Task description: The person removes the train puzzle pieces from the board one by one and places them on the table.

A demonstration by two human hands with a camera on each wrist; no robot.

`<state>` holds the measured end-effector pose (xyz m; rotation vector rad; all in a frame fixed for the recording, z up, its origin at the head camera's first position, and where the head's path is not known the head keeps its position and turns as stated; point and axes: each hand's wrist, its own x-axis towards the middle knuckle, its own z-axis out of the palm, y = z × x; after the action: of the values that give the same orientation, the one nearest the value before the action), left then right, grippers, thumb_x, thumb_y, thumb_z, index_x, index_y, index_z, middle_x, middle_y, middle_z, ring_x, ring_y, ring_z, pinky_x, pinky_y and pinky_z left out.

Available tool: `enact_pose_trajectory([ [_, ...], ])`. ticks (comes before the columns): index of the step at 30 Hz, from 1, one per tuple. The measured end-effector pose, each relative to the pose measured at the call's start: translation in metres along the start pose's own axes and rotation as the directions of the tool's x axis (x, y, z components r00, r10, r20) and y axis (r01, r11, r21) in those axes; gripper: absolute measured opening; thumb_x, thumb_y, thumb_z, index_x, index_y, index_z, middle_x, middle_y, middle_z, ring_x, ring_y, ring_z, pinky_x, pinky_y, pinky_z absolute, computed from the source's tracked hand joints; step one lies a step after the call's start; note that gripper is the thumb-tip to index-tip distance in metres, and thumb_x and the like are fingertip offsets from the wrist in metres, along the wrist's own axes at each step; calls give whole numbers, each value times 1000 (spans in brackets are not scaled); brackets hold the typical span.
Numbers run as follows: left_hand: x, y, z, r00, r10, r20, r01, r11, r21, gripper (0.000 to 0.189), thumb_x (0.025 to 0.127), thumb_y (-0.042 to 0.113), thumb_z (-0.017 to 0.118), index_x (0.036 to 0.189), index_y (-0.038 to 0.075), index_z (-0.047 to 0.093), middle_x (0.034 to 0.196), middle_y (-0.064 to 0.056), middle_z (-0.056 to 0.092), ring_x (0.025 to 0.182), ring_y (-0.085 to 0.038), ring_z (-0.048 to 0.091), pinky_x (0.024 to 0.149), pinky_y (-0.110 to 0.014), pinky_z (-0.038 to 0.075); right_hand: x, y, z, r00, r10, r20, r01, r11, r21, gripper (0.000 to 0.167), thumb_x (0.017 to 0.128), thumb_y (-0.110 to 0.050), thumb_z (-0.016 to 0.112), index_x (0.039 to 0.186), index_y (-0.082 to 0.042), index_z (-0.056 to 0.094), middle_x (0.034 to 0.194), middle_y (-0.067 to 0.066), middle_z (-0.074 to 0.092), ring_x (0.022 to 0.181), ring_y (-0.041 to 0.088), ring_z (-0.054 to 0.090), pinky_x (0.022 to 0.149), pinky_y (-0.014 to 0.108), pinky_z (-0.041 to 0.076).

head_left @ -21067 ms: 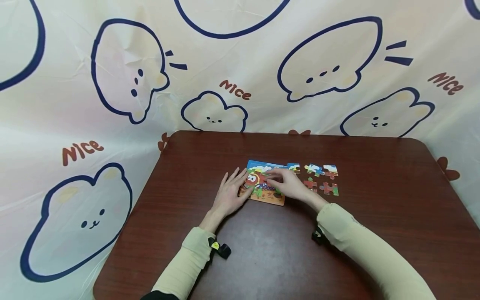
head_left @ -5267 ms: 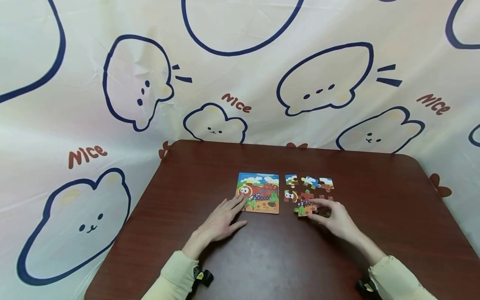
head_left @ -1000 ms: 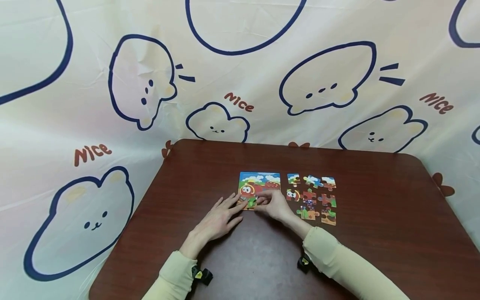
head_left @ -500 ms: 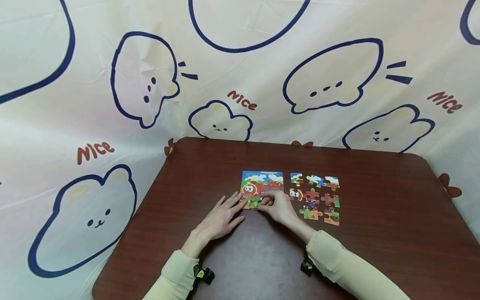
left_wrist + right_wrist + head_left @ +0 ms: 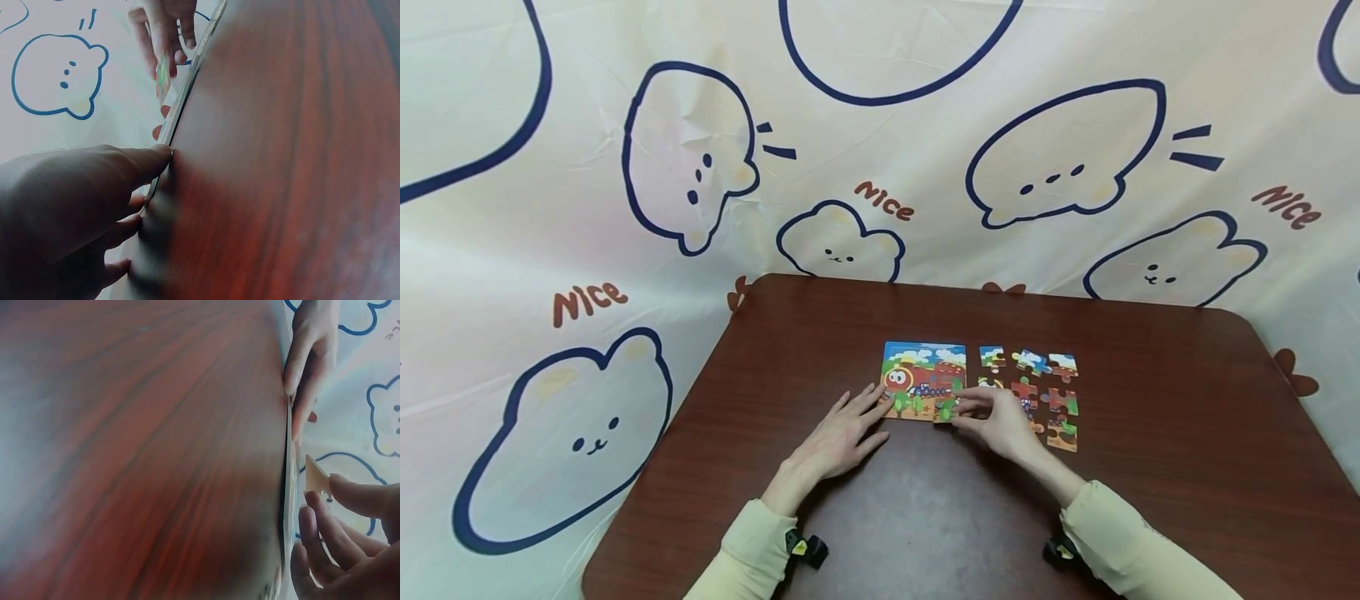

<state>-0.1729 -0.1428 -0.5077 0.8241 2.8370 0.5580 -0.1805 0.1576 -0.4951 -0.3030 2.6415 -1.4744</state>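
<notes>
My left hand (image 5: 835, 437) lies with its fingertips on the lower left corner of a square picture board (image 5: 925, 357) showing a red train under a blue sky. Between thumb and fingers, my right hand (image 5: 1006, 423) pinches a green and sandy jigsaw piece (image 5: 945, 409) at the board's lower right corner. The right wrist view has this jigsaw piece (image 5: 316, 477) tilted, apart from the board. From the left wrist, the piece (image 5: 164, 76) is seen nearly edge-on. Part of the board's lower right is covered by the piece and fingers.
Right of the board, loose jigsaw pieces lie in rough rows, among them a sky piece (image 5: 1031, 362), a red piece (image 5: 1063, 401) and a corner piece (image 5: 1063, 435). My right hand partly hides some. All lie on a brown table (image 5: 880, 508) before a printed cloth (image 5: 940, 150).
Over the last half second my right hand has slid right along the board's lower edge with the piece. Earlier it was at the loose pieces. The left hand stays in place.
</notes>
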Motion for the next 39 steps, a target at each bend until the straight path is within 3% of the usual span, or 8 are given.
enact_pose_trajectory([
  [7,-1,-11,4,998,52,-48,-53,998,-28,61,115,40,57,168,13,47,179,-16,38,169,-35,33,135,-65,28,-17,11,-23,1000,-9,-27,7,998,-67,36,95,-5,85,129,3,77,107,17,85,99,30,83,93,48,67],
  [12,-2,-4,-5,1000,2,-5,-2,999,-38,62,111,32,66,166,9,50,178,-19,39,167,-40,34,134,-68,28,-24,19,-31,999,-11,-44,4,987,-161,37,95,-11,87,129,0,79,119,19,83,110,35,79,95,55,64],
  [18,1,-28,18,999,-8,-42,6,999,-45,64,113,47,60,169,21,47,181,-10,36,170,-32,32,133,-70,28,-28,23,-33,994,-101,-42,85,954,-287,36,93,-12,89,127,-3,81,152,26,66,141,50,59,110,71,53],
  [20,0,-30,19,999,-10,-47,8,999,-53,65,112,50,59,169,23,46,181,-8,36,170,-31,31,133,-70,28,-28,24,-32,992,-121,-30,105,944,-311,36,93,-12,89,127,-3,81,157,26,62,145,52,55,111,74,51],
  [28,-9,-2,-12,995,-89,33,89,996,16,62,112,35,66,167,14,49,181,-11,35,170,-34,31,136,-66,27,-27,34,-31,983,-185,-7,169,915,-367,37,92,-13,89,127,-4,81,162,26,57,154,56,44,117,84,37],
  [34,-9,-4,-9,997,-75,6,75,997,6,62,110,32,69,165,12,52,178,-13,39,169,-36,33,133,-72,27,-28,34,-31,981,-191,36,185,863,-470,44,90,-16,91,131,-4,80,167,26,51,159,55,37,123,83,29],
  [39,-10,-5,-8,998,-66,-12,66,998,-2,65,110,33,69,167,13,48,181,-11,35,170,-36,29,133,-74,23,-28,34,-37,984,-170,49,173,870,-461,66,92,-25,91,151,-4,67,176,26,38,165,55,23,126,86,18],
])
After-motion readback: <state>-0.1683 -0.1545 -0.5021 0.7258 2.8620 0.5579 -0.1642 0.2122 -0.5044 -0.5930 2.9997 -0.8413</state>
